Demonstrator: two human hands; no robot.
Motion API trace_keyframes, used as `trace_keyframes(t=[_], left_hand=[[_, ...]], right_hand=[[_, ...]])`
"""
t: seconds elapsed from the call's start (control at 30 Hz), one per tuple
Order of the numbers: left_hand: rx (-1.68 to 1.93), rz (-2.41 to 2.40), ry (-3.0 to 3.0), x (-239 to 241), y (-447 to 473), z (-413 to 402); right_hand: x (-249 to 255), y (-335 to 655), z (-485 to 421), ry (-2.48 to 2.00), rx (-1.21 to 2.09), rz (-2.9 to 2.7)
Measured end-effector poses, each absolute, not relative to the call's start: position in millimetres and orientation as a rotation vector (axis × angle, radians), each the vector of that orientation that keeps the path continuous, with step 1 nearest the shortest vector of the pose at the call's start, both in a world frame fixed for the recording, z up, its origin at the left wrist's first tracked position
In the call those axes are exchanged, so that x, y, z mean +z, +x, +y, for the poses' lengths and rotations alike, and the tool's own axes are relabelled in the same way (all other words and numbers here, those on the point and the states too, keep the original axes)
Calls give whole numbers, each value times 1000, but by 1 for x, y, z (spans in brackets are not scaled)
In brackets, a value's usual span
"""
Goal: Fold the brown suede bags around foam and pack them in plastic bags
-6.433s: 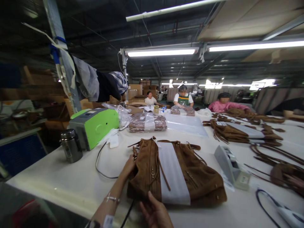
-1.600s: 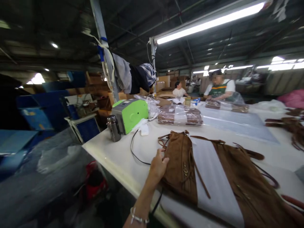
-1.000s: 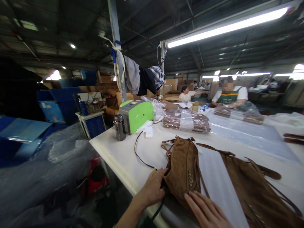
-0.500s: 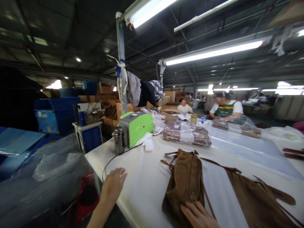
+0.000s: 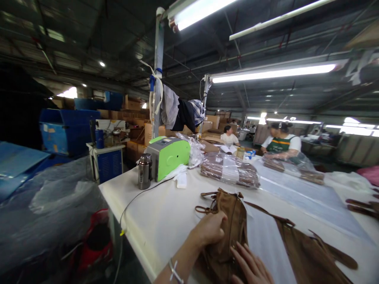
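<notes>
A brown suede bag lies flat on the white table, with a wide white foam strip wrapped across its middle. My left hand grips the bag's left end, just below the thin handles. Palm down, my right hand rests with spread fingers on the suede at the near edge, beside the white strip.
A steel flask, a green and grey machine and its black cord sit at the table's left end. Bagged brown bags lie behind. Other people work at the far end. Clear plastic sheeting and a red object lie left of the table.
My left hand came back from the table's left edge and took hold of the bag's left end. The black cord now hangs off the table edge. My right hand stays on the bag.
</notes>
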State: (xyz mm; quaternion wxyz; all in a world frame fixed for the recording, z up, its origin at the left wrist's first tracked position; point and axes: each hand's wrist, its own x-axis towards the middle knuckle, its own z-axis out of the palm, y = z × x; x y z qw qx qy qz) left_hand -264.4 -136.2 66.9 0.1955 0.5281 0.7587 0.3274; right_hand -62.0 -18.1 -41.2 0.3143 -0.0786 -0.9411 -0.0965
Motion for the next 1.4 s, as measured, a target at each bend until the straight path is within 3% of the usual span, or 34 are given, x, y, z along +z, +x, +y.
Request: trace_keyframes(t=[0.17,0.33,0.47,0.63,0.8,0.97,1.07,1.27,1.4], left_hand=[[938,2141,1282,34,-291,-156],[1047,2300,1286,65,-279,-172],[788,2475,1474,72,-256,-189],[970,2515,1020,19,-247,-197],[1394,2482,1288,-24,-250,-207],[1189,2683,1626,-60,-275,-216],[938,2821,1717,-45,-285,-203],[978,2679,2248,60,-236,-127],[594,2581,2161,42,-240,-109]], right_hand=[[-67,-61,-21,-295,-287,-2574],[-65,-66,-31,-321,-254,-2575],[-67,-65,-29,-323,-189,-2571],[-66,-68,-32,-499,57,-2735],[-60,-72,-41,-630,240,-2756],[-61,-73,-45,-569,240,-2682],[-67,-78,-39,-516,189,-2632],[-83,-83,-29,-481,141,-2557],[-99,-85,-37,-706,204,-2406]])
